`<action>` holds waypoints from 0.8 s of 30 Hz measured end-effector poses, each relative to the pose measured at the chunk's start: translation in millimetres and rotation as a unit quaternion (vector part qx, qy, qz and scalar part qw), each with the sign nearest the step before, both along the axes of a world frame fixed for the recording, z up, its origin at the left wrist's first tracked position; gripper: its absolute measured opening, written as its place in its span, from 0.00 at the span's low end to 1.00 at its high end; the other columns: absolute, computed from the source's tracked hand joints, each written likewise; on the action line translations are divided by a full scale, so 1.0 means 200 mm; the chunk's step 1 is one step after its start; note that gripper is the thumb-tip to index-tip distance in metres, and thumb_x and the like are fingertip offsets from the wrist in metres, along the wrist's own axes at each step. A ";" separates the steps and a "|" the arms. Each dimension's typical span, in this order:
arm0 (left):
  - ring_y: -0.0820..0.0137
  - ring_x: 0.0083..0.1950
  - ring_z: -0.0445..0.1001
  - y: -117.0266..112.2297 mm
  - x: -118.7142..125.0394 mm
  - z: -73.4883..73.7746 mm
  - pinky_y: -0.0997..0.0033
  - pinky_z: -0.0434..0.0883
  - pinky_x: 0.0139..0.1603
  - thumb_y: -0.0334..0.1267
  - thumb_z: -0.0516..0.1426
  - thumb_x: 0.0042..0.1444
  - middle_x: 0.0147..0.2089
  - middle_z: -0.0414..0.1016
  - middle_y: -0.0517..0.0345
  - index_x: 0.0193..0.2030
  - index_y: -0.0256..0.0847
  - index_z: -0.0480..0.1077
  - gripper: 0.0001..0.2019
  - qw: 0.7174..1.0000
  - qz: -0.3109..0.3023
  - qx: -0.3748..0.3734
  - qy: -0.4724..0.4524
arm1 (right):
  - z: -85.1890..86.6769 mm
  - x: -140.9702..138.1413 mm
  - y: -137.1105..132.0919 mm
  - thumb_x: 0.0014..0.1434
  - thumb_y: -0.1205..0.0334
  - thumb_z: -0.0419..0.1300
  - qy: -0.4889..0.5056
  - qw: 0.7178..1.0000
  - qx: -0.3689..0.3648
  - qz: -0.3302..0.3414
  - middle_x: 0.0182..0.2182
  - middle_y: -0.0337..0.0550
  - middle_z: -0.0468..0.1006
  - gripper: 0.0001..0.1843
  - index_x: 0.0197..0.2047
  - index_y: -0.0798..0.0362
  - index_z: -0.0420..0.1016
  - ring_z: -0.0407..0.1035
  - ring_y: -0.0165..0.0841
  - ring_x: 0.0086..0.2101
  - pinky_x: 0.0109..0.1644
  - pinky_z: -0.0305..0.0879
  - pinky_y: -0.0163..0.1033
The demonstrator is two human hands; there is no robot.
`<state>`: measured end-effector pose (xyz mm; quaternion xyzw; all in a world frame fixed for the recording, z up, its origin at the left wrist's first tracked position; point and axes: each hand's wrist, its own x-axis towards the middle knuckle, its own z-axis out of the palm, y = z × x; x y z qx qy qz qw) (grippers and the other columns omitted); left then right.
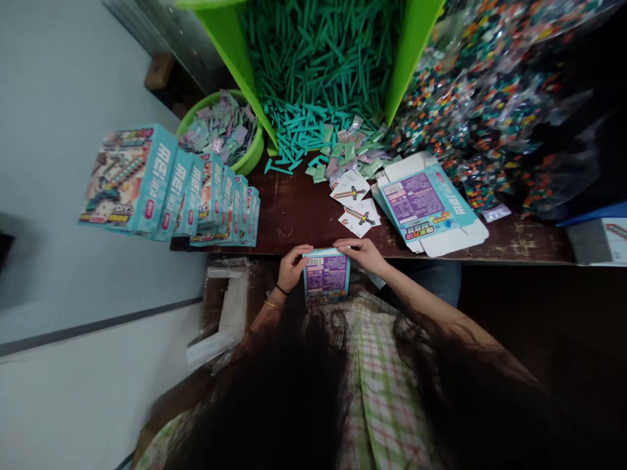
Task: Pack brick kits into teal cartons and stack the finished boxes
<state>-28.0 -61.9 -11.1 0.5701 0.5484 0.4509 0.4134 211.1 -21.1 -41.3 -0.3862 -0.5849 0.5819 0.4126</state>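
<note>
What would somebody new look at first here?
Probably the big green bin, top middle, full of turquoise pieces. Next, the blue boxes piled at the left end of the table, and the left hand and right hand holding a purple box at the front edge.

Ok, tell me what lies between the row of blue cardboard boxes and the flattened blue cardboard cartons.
In the head view, white sword-printed paper cards lie between, on the brown table, nearer the cartons.
</note>
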 end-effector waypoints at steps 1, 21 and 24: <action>0.57 0.53 0.80 -0.01 0.01 -0.01 0.53 0.74 0.59 0.54 0.64 0.56 0.48 0.84 0.47 0.38 0.43 0.79 0.16 1.000 0.015 0.002 -0.005 | -0.01 -0.01 -0.01 0.59 0.37 0.67 0.004 1.000 -0.013 -0.018 0.46 0.47 0.87 0.23 0.41 0.48 0.88 0.80 0.45 0.50 0.61 0.74 0.54; 0.65 0.46 0.78 0.18 -0.02 0.10 0.61 0.73 0.53 0.65 0.55 0.64 0.44 0.80 0.54 0.40 0.43 0.71 0.25 0.964 0.216 0.119 -0.095 | 0.04 -0.08 -0.17 0.61 0.35 0.65 -0.005 0.997 0.074 0.022 0.66 0.53 0.72 0.45 0.73 0.49 0.65 0.66 0.45 0.66 0.71 0.63 0.53; 0.61 0.56 0.76 0.28 -0.12 0.23 0.59 0.71 0.61 0.64 0.54 0.67 0.51 0.79 0.51 0.44 0.41 0.72 0.25 0.948 0.250 0.182 -0.072 | 0.16 -0.12 -0.15 0.64 0.47 0.65 -0.038 0.991 0.121 0.037 0.60 0.49 0.78 0.38 0.73 0.50 0.64 0.74 0.43 0.58 0.64 0.70 0.48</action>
